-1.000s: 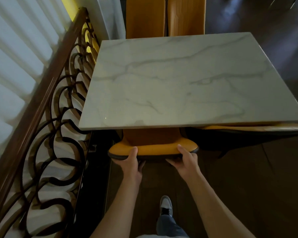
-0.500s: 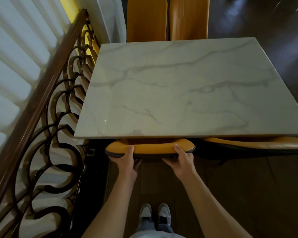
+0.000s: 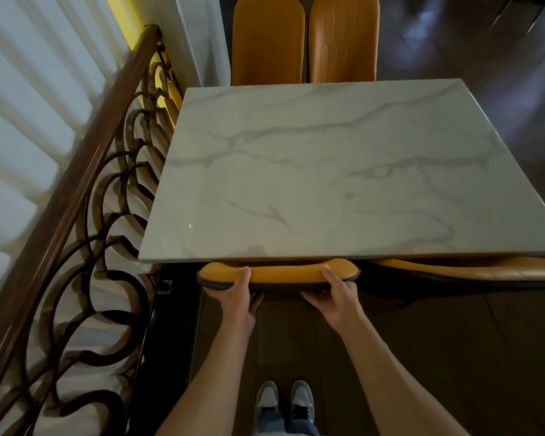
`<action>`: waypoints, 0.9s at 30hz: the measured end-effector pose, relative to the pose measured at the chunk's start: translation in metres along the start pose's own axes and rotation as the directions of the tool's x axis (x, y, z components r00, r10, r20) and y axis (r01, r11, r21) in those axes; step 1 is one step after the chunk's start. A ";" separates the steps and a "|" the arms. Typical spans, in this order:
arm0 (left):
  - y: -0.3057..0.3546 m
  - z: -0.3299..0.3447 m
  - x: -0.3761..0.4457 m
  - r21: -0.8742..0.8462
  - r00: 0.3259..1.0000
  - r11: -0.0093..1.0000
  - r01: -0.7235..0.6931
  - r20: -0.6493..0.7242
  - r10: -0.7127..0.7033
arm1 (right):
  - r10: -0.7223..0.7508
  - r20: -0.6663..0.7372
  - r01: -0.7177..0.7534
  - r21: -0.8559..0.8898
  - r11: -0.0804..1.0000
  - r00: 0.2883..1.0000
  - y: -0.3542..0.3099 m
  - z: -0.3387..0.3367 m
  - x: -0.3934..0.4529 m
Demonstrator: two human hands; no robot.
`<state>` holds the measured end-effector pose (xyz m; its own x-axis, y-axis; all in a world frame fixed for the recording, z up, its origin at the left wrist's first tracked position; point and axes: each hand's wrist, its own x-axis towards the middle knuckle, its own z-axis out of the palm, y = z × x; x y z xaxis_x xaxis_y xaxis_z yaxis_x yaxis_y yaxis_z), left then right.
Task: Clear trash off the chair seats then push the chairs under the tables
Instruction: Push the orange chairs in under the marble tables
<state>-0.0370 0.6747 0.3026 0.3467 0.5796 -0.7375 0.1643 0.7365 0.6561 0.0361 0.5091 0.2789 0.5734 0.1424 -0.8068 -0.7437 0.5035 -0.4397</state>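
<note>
A white marble table (image 3: 321, 171) fills the middle of the head view. An orange chair (image 3: 283, 273) with dark trim is tucked under its near edge; only the top of the backrest shows, and the seat is hidden. My left hand (image 3: 238, 297) grips the backrest's left end, thumb on top. My right hand (image 3: 335, 294) grips its right end the same way. A second orange chair (image 3: 472, 272) sits under the near edge to the right. No trash is visible.
Two more orange chairs (image 3: 268, 42) (image 3: 343, 39) stand at the table's far side. A wooden handrail with scrolled metal railing (image 3: 85, 215) runs close along the left. Dark wood floor (image 3: 453, 341) lies to the right. My shoes (image 3: 283, 401) are below.
The chair has slid forward under the table, so its seat is now hidden. Both hands stayed on the backrest and moved with it, and my feet stepped closer.
</note>
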 end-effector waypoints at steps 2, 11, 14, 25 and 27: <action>0.001 -0.001 0.000 0.008 1.000 1.000 0.009 -0.001 -0.009 | 0.002 0.008 -0.002 -0.028 1.000 1.000 0.000 0.000 -0.003; 0.005 -0.013 -0.002 0.062 0.998 0.997 0.051 0.036 -0.053 | -0.074 -0.004 0.071 -0.250 0.966 0.997 0.001 -0.007 -0.023; 0.007 -0.019 0.000 0.112 0.998 0.992 0.049 0.020 -0.052 | -0.159 -0.040 0.135 -0.355 0.925 0.986 0.005 -0.012 -0.030; 0.028 -0.039 -0.020 0.605 0.850 0.607 -0.515 0.264 0.457 | -0.563 0.127 0.429 -0.786 0.445 0.817 0.001 0.011 -0.062; 0.036 -0.036 -0.028 0.624 0.773 0.475 -0.620 0.386 0.503 | -0.600 0.214 0.473 -0.823 0.315 0.771 0.001 0.019 -0.070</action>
<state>-0.0739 0.6977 0.3413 0.7076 0.6837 -0.1788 0.4395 -0.2277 0.8689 0.0024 0.5159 0.3424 0.9617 -0.0093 -0.2738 -0.2452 -0.4752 -0.8450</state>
